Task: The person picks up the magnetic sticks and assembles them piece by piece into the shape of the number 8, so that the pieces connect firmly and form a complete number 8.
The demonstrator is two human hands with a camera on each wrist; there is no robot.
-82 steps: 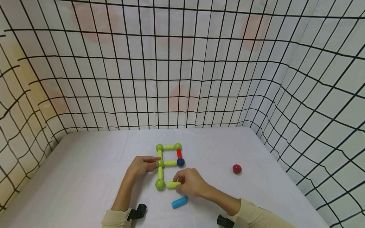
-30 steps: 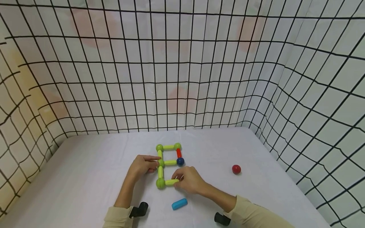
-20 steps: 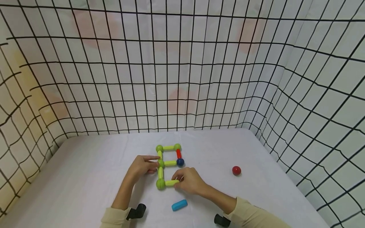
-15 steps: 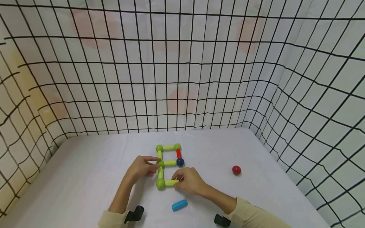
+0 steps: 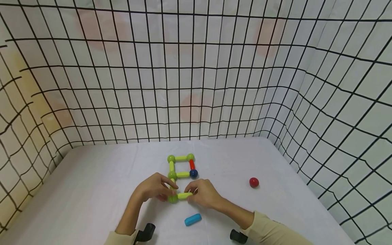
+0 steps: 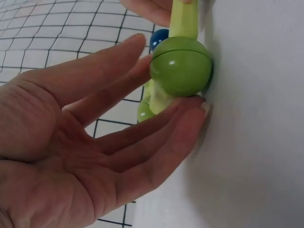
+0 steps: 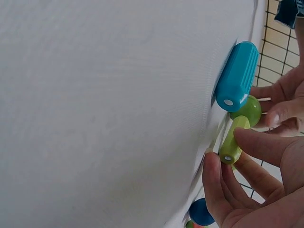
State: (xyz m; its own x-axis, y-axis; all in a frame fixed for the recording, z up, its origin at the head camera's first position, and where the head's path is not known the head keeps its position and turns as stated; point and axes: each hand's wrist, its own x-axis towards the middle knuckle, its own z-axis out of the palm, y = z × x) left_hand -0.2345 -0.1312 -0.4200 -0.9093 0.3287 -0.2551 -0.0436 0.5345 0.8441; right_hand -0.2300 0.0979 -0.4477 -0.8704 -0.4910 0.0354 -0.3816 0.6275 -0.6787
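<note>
On the white table lies a frame of yellow-green rods and green balls, with a red rod and a dark blue ball at its right side. My right hand pinches the free end of the lowest yellow-green rod, whose other end meets the nearest green ball. Around that ball are the loosely curved fingers of my left hand. In the left wrist view its fingertips touch the ball's side, while the thumb stands off. The left hand partly hides the rod above the ball in the head view.
A loose blue rod lies in front of the right hand. Further right sits a red ball. Black netting over white sheeting stands at the back and sides of the table.
The right hand has moved the lowest rod left until it meets the nearest green ball. My left hand has left the middle green ball and come nearer, to the lowest one.
</note>
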